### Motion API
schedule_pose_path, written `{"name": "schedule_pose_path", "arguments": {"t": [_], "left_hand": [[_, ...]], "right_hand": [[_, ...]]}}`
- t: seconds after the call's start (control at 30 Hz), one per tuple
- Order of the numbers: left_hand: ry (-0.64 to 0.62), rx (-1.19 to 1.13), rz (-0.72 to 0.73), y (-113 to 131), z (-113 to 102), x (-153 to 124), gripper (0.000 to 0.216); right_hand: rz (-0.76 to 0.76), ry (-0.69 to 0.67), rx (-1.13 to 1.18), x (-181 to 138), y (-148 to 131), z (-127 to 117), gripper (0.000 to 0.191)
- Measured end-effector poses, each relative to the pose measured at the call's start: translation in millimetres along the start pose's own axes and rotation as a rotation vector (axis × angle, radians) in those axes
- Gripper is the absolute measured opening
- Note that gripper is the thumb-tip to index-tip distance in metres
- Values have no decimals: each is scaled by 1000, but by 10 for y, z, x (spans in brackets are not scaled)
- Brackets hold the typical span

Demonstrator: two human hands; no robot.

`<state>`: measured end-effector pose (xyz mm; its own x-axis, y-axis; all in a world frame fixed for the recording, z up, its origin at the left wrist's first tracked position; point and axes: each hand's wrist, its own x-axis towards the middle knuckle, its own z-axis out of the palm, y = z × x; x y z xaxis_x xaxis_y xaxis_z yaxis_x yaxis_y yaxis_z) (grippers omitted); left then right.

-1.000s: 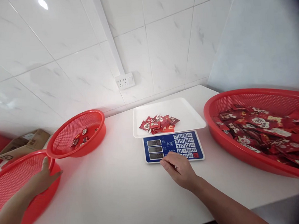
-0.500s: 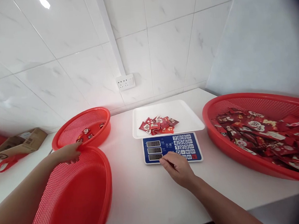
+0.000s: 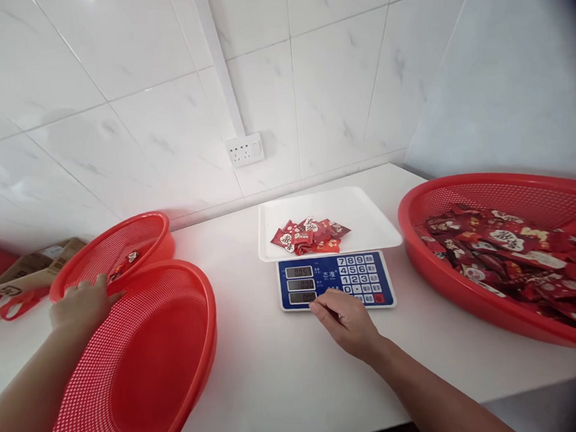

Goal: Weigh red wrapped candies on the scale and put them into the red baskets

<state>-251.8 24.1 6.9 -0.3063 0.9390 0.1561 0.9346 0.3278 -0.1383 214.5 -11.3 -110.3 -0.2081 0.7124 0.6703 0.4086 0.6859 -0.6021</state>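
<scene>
My left hand (image 3: 82,305) lies over the near rim of the back red mesh basket (image 3: 159,230), its fingers hooked across the edge and the thumb pointing right. A few red wrapped packets (image 3: 123,264) lie inside that basket. My right hand (image 3: 349,323) is loosely curled at the lower edge of a blue and white digital scale (image 3: 328,279), with nothing visible in its fingers. Behind the display, a small heap of red packets (image 3: 309,235) rests on the scale's white tray (image 3: 362,220). An empty red mesh basket (image 3: 207,327) stands at the front left.
On the right a large red basket (image 3: 407,234) holds a pile of red packets (image 3: 512,253). A cardboard box (image 3: 30,270) sits at far left on the white table (image 3: 260,376). A socket (image 3: 244,150) is on the tiled wall.
The back left basket has shifted left together with my left hand, and its packets lie differently. My right hand stays by the scale. The view has tilted slightly.
</scene>
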Motion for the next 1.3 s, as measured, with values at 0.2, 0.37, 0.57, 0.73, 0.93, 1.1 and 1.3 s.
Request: {"name": "schedule_pose_path", "arguments": {"t": [0.2, 0.37, 0.57, 0.73, 0.93, 1.1, 1.3], "left_hand": [[-147, 192, -94, 259, -123, -210, 77], [-160, 148, -94, 280, -135, -202, 80], [-155, 118, -27, 362, -75, -124, 84], [-144, 102, -22, 513, -84, -111, 76], [-32, 72, 58, 1020, -279, -106, 64], [-152, -266, 618, 2078, -432, -90, 62], [-360, -274, 889, 3180, -440, 75, 88]], "right_hand": [[7, 5, -14, -8, 0, -20, 32], [6, 2, -22, -22, 12, -20, 33], [-8, -22, -30, -22, 14, -4, 31], [-1, -33, -33, -27, 25, -8, 32], [-23, -101, -15, -77, 13, 98, 35], [-188, -647, -86, -110, -160, 318, 24], [-284, -990, -135, -160, -204, 434, 22]]}}
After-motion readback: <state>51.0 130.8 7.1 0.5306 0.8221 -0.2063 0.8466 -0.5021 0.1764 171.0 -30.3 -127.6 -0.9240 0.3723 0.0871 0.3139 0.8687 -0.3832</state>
